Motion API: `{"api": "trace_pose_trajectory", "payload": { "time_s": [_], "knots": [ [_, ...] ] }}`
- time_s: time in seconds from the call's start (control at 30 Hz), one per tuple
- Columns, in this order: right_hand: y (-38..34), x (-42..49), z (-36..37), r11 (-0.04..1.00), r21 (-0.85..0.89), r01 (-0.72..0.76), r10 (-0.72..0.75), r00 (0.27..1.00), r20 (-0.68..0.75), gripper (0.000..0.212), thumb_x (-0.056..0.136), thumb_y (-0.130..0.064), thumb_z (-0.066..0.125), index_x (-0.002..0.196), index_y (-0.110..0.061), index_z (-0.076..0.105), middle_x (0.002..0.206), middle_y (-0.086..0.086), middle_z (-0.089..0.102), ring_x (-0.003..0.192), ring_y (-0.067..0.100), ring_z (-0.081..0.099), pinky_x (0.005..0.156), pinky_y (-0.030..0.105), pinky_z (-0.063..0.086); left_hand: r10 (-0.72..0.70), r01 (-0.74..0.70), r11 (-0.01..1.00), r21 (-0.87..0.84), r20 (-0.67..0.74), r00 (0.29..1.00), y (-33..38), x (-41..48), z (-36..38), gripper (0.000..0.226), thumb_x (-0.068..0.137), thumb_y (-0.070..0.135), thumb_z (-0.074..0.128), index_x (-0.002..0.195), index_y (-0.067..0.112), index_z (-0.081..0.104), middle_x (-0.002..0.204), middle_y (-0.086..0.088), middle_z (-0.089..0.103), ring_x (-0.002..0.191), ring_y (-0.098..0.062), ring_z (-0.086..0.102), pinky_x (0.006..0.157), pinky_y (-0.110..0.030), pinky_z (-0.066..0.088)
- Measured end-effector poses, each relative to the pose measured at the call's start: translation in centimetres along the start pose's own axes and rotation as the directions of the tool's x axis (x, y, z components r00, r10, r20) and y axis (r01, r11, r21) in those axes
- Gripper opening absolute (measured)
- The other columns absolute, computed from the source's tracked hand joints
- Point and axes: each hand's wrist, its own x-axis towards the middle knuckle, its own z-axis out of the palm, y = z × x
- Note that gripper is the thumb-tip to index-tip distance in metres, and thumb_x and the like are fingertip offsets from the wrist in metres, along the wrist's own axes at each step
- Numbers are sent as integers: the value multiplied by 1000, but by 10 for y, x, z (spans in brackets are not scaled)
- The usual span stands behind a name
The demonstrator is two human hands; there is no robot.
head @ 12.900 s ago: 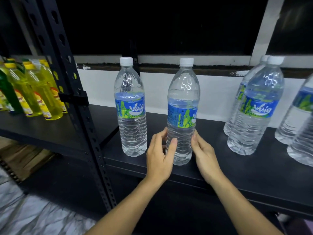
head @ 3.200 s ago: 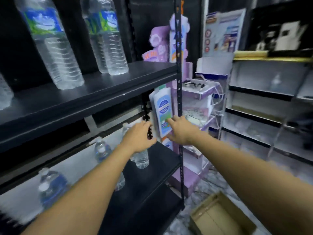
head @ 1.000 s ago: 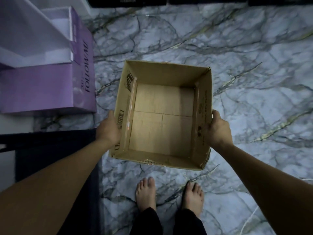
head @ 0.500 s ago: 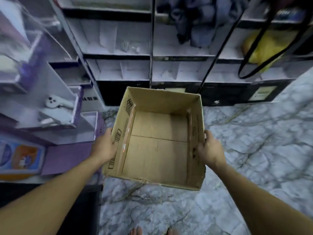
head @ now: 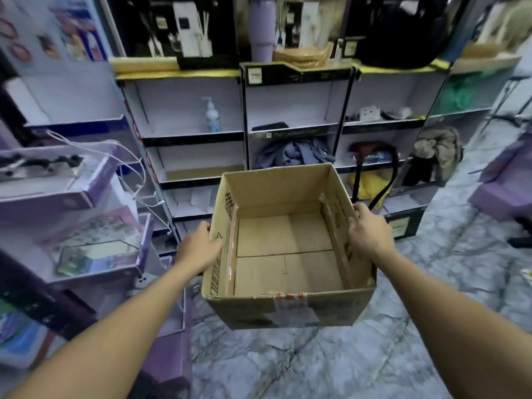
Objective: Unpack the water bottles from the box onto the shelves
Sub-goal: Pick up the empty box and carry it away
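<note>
Firmly, the right hand [head: 370, 233] grips the right wall of a brown open-topped cardboard box [head: 288, 311], its fingers curled over the rim and the back of the hand turned to the camera. The left hand [head: 198, 249] holds the opposite wall, with the palm against the outside and the thumb laid over the rim onto a printed flap folded inward; the rest of its fingers are hidden behind the wall. Both bare forearms reach forward from the bottom corners of the view.

Between the two hands the box hangs level, clear of the grey marbled floor [head: 331, 370], its bare cardboard bottom showing with a seam across the middle. Torn tape runs along its near edge.

Just beyond the box stands a white shelving unit with black edges [head: 190, 138]. One of its compartments holds a white pump bottle [head: 212, 116], another a heap of blue-grey cloth [head: 290, 154], and a lower one to the right a yellow bag [head: 368, 185] with a black strap in front of it. To the left is a purple cardboard display stand [head: 57, 194] with white cables trailing from it.
</note>
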Motion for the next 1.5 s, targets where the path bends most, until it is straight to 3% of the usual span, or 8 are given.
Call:
{"api": "trace_pose_trajectory", "payload": {
  "time_s": [0.17,0.27,0.43,0.83,1.0,1.23,1.4,1.5],
  "knots": [
    [0,-8,-38,1000,-19,-8,8,1000,-25,24,103,-24,43,124,-18,52,109,19,67,102,43,60,74,41,38,67,-67,997,31,-8,998,27,-8,-29,19,96,32,52,111,21,54,96,-2,66,82,-22,63,62,-32,47],
    [6,-3,-49,1000,-14,-14,14,1000,-14,24,101,-28,43,122,-21,52,110,17,68,101,41,61,75,42,43,98,-97,993,68,-13,995,41,-13,-38,11,98,30,48,102,21,51,90,-2,64,76,-20,61,61,-32,48],
    [11,16,-61,999,-37,-1,2,1000,20,27,101,-24,43,126,-17,51,115,17,68,102,39,62,81,42,50,116,-115,986,117,-2,993,65,-13,-42,12,101,31,45,99,19,46,84,0,55,75,-19,53,53,-30,31],
    [63,142,-76,995,-78,62,-49,986,160,29,99,-21,50,126,-9,50,106,10,63,91,31,59,74,37,47,40,-39,992,124,-9,999,155,44,-1,16,96,27,47,100,13,53,92,-6,63,83,-25,60,59,-34,37],
    [80,194,-80,991,-40,124,-110,962,250,40,96,-22,51,133,-10,49,118,13,67,105,34,66,89,45,57,-41,40,994,106,8,999,184,64,28,18,96,32,52,100,15,56,91,-5,65,88,-27,63,67,-35,45],
    [97,253,-55,990,-72,122,-92,942,322,26,91,-27,58,114,-14,58,109,10,67,97,32,66,82,41,57,-92,85,991,102,63,994,197,99,62,17,96,31,54,105,17,60,103,-6,70,95,-27,64,70,-33,45],
    [104,284,-23,985,-121,120,-69,929,363,28,90,-35,58,110,-16,60,106,9,66,93,30,63,76,37,53,-114,114,993,12,180,977,189,140,85,8,92,20,62,85,16,60,89,-4,68,82,-19,61,63,-30,41],
    [110,295,-1,979,-178,96,-18,919,394,33,90,-33,55,117,-13,59,110,11,66,97,32,64,82,39,56,-101,110,994,-20,263,959,177,167,105,9,88,18,65,91,10,65,90,-5,74,90,-22,69,66,-29,45]
  ]
}}
